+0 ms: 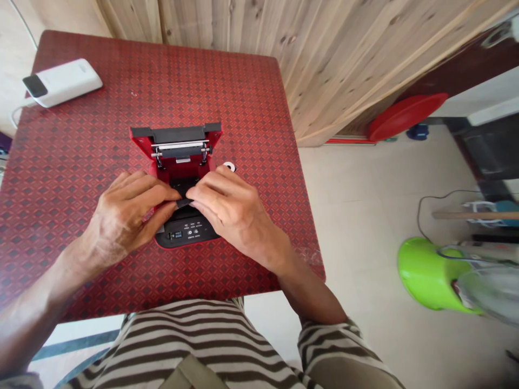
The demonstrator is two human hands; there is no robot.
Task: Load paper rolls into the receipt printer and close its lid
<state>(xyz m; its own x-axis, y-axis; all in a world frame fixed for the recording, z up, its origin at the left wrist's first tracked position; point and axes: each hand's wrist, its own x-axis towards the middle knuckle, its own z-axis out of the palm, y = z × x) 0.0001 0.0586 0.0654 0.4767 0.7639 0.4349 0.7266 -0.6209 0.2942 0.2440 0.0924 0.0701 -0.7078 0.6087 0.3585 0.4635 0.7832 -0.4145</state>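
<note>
A small red-and-black label printer (187, 231) lies on the table with its lid (178, 135) raised, showing a metal bar and a roller inside. Its front panel has a little lit display and several buttons. Over the open compartment, my left hand (125, 213) pinches one end of a small black piece (184, 203) between thumb and fingers. My right hand (233, 208) is closed on the other end of that piece. The fingers cover much of it, so its full shape is hidden. Just behind my right hand sits a small white roll (230, 166), partly covered.
The red patterned table (251, 113) stands against a wooden plank wall (227, 27). A white power bank (68, 81) with a cable lies at its far left corner. On the floor to the right are a green bucket (425, 275) and a red round object (405, 113).
</note>
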